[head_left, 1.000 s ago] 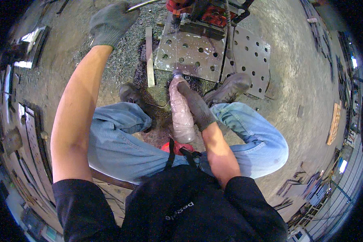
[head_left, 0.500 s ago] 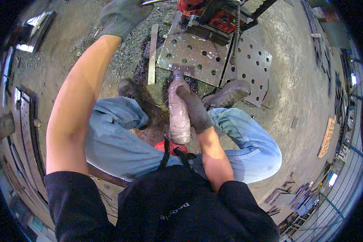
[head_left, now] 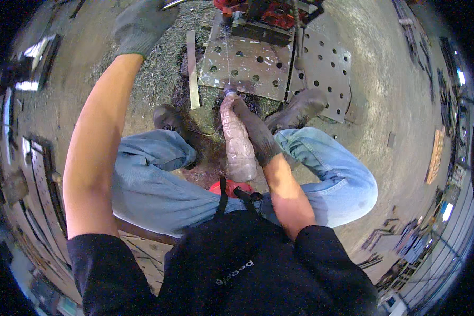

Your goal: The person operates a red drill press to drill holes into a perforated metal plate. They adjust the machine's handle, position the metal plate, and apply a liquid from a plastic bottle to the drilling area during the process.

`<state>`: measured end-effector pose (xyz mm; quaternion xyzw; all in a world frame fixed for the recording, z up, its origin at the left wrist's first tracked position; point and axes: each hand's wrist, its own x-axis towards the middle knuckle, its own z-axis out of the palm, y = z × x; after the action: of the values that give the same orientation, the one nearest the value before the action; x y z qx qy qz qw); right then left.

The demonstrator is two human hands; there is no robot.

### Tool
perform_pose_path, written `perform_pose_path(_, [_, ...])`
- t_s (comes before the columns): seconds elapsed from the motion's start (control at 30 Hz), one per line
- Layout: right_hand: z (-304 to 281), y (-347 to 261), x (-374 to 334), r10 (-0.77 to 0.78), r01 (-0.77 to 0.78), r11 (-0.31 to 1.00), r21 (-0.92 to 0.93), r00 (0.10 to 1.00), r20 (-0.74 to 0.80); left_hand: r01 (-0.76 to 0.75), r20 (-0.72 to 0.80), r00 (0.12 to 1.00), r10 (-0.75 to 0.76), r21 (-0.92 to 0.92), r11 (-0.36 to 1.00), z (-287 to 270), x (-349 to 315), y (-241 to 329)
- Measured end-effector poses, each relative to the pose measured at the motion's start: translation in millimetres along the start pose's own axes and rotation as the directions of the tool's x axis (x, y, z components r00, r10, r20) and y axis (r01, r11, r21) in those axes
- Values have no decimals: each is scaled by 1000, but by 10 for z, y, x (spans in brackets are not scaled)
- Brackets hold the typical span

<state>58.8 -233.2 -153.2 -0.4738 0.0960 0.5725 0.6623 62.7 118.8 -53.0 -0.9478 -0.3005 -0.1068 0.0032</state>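
Observation:
My right hand (head_left: 255, 129), in a dark glove, wraps round a soft, crinkled clear plastic bottle (head_left: 239, 147) from its right side. The bottle's capped neck (head_left: 230, 92) points away from me, and a thin stream of liquid (head_left: 227, 58) runs from it toward the red machine (head_left: 268, 13) at the top edge. My gloved left hand (head_left: 145, 26) is closed round a metal rod-like handle (head_left: 173, 4), most of which lies out of view. Beneath the machine lies a steel plate (head_left: 242, 71) with rows of round holes.
A flat metal strip (head_left: 193, 68) lies left of the plate, among metal shavings (head_left: 163, 63). My boots (head_left: 300, 110) flank the bottle. A red object (head_left: 229, 188) sits between my legs. Metal stock (head_left: 37, 168) lies far left, a wooden piece (head_left: 435, 155) far right.
The liquid stream shows clearly now, and the bottle has tilted, its base swinging to the right. My left hand has shifted slightly left and down in the picture with the handle.

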Motion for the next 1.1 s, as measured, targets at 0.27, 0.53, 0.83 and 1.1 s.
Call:
perform_pose_path(0.27, [56,-148,-149,-115,113,929,-352,993,14,117,76,990,-121,63,991,-298,-142,290])
perform_pose_path(0.53, [66,-181,-195,-97,56,871,-488,994,-59,109,51,992,-114,87,990,-238,-109,275])
perform_pose_path(0.83, [-376,226,215,-260,297,835,-464,955,144,108,20,994,-110,92,990,-204,-113,271])
perform_pose_path(1.1, [-125,-55,-106,-293,266,723,-638,954,65,101,14,995,-102,89,991,-191,-122,265])
